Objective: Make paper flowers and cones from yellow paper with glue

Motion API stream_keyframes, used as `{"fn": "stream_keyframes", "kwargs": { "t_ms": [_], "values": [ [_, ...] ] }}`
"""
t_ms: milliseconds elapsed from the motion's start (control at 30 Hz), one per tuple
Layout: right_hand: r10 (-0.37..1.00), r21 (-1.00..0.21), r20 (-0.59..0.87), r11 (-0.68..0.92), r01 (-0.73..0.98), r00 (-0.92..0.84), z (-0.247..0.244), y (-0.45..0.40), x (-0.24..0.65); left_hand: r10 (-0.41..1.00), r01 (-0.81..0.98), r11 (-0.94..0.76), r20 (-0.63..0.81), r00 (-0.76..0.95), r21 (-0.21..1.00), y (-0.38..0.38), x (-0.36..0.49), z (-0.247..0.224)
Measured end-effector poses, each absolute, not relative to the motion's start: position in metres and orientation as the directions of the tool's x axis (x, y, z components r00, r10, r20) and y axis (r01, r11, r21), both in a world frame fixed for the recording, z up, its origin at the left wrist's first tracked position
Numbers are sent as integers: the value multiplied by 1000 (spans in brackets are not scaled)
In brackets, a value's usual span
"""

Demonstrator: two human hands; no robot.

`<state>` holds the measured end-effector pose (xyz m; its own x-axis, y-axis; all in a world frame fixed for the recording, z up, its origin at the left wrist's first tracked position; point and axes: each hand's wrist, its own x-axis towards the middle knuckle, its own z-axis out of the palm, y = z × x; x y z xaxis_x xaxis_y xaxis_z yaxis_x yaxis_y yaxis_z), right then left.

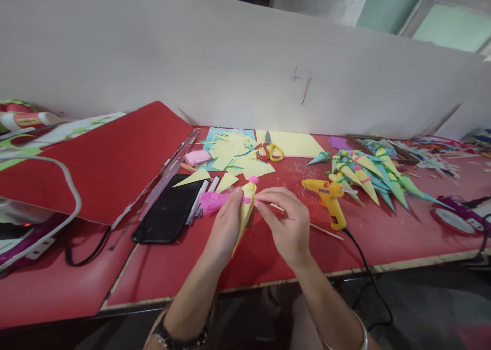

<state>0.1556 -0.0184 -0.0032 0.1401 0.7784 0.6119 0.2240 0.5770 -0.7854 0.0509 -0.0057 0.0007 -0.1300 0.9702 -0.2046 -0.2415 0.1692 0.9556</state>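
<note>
- Done, it seems: the yellow cone point(245, 218) is rolled, with a pink ball point(253, 179) on its wide end and pink bits just below
- Left, by my guess: more pink trim, as cones in the pile point(368, 173) towards the counter's point(161, 278) back right carry fuller bands; flat paper pieces point(230, 148) lie loose near the back edge
- The cone is held up near the middle of the front edge, the left hand point(226, 226) gripping its side, the right hand point(287, 222) pinched at its trim, on something too small to tell
- Its narrow tip points down to the front edge; its long axis runs back to front, wide end leaning slightly right
</note>
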Motion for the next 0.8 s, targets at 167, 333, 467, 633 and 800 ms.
{"fn": "stream_keyframes", "kwargs": {
  "t_ms": [167,333,467,633,800],
  "values": [
    [713,-688,697,639,344,70,-1,-18,157,975,-258,158,-192,-112,953,-11,56,0],
    [761,-743,646,606,286,67,0,-19,156,963,-352,219,-261,-74,910,-11,56,2],
    [800,-799,592,569,194,92,-1,-18,156,962,-315,208,-252,-106,926,-10,56,5],
    [859,-861,507,502,81,68,-2,-16,156,959,-212,101,-151,-238,972,-12,55,2],
    [871,-872,489,488,26,40,-2,-15,157,960,-139,68,-103,-260,988,-15,53,-2]
  ]
}}
